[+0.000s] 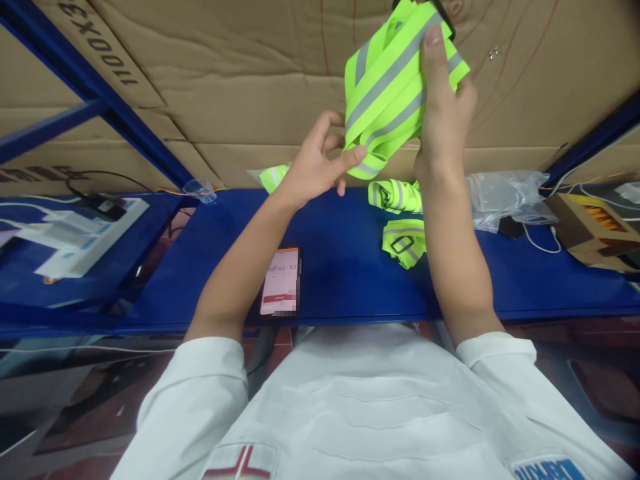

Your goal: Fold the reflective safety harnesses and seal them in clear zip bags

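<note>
The right hand (447,123) pinches the bundled reflective strap (385,93); the left hand (316,163), half-spread, meets its near edge. Seemingly mid-fold; layers need aligning.

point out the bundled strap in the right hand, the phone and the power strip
Bundled strap (393,93), head view: middle of its folds.
Phone (280,280), head view: lit screen.
Power strip (100,241), head view: white casing.

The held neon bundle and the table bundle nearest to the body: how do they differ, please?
The held bundle is up in the right hand; the table bundle lies on the blue table. The held bundle looks larger in view, the table bundle smaller. Both are yellow-green with grey stripes.
</note>
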{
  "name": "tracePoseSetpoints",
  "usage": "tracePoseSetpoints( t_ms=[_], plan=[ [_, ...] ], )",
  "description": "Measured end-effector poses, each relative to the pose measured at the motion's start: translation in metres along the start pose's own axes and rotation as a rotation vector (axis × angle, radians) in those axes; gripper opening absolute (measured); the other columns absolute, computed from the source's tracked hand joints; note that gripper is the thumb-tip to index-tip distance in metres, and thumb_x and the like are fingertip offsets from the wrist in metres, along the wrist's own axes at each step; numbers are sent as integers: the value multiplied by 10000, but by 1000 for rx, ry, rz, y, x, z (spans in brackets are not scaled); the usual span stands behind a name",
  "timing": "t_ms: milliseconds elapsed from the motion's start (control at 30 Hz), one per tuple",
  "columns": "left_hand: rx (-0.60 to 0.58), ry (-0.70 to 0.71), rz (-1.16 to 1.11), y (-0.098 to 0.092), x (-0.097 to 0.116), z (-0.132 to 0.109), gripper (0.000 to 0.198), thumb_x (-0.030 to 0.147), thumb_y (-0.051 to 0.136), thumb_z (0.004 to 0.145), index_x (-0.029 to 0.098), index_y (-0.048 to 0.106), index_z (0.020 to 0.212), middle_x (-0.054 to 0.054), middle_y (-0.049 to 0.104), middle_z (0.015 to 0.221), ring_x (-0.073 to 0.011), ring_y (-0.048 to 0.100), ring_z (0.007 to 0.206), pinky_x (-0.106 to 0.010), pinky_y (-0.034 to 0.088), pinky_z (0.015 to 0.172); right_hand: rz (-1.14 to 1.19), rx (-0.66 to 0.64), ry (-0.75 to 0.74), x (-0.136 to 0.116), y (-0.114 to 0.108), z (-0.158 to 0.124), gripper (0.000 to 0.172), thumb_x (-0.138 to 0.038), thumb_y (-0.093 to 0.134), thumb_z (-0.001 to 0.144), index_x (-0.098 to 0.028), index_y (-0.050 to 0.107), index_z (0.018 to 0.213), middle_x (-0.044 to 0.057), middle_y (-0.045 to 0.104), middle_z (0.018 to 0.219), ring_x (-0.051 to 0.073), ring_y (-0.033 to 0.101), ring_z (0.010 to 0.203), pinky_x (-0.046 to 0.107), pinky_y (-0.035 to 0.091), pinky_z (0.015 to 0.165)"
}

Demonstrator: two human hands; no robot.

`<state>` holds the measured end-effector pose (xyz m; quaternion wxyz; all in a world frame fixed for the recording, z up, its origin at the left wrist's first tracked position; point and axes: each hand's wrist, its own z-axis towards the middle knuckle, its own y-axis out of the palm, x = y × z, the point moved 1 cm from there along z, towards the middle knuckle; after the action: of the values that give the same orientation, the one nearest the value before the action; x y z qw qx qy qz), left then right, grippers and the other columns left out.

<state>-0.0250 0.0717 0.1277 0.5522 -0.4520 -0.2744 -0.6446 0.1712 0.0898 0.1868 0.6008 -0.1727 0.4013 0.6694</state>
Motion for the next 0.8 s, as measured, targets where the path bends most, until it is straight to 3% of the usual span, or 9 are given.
tracePoseSetpoints(
  t_ms=[133, 233, 433, 533, 633, 800],
  plan=[
    [134, 62, 128, -3, -8, 4, 690, 728, 900, 854, 302, 582, 1293, -25, 660, 922, -274, 748, 1030, -401, 592, 928, -3, -54, -194, 8, -5, 4, 111, -264, 677, 1113, -197, 766, 1122, 31, 837, 1176, 226, 774, 1172, 353, 635, 1054],
    [213, 113, 237, -6, -11, 4, 615, 735, 904, 842, 299, 604, 1153, -16, 609, 849, -291, 702, 1079, -410, 543, 964, -95, -86, -237, 13, -7, 3, 164, -353, 669, 1119, -215, 753, 1097, 37, 836, 1123, 240, 761, 1120, 398, 627, 1032],
    [324, 166, 276, -10, -8, 6, 614, 748, 908, 837, 296, 551, 1049, -49, 620, 1085, -299, 489, 1408, -419, 459, 1101, -138, -120, -236, 12, -6, -1, 187, -397, 711, 1067, -227, 735, 993, 54, 813, 1043, 238, 724, 973, 396, 609, 947],
    [341, 125, 256, -13, -7, 8, 555, 736, 830, 929, 307, 526, 1105, -43, 607, 1148, -275, 357, 1489, -432, 378, 1210, -188, -139, -240, 9, -4, -3, 209, -405, 678, 1093, -245, 683, 958, 38, 787, 960, 227, 694, 912, 386, 599, 872],
    [335, 88, 301, -14, -8, 8, 438, 616, 751, 1029, 324, 486, 1220, -23, 618, 1164, -243, 324, 1492, -432, 275, 1280, -260, -128, -270, 5, 1, -9, 206, -390, 675, 1090, -257, 649, 936, 34, 760, 913, 224, 673, 887, 373, 591, 831],
    [297, 111, 422, -16, -11, 5, 662, 488, 808, 913, 364, 488, 1478, -13, 684, 1377, -307, 289, 1605, -465, 200, 1350, -392, -127, -319, 4, 10, -18, 252, -510, 679, 1027, -342, 579, 868, 7, 736, 867, 261, 689, 860, 406, 587, 796]
  ],
)
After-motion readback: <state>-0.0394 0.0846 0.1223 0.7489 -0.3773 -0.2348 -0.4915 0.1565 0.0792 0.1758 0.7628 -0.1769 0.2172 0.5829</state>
